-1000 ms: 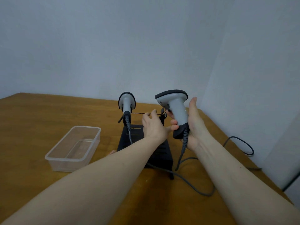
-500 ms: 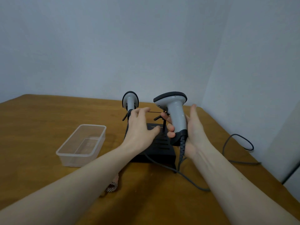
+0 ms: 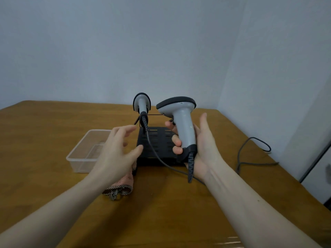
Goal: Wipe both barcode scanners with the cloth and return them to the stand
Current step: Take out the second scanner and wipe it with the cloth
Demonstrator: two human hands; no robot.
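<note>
**Scanner in hand, cloth yet to be picked up**

I hold the grey pistol-shaped barcode scanner upright by its handle in my right hand, fingers curled round it, above the slotted black metal stand. The second grey scanner sits docked at the stand's far left. My left hand, fingers spread and holding nothing, hovers above the pink patterned cloth lying near the stand. Best, I judge, to gather the cloth flat and keep the coiled cable slack.
</note>
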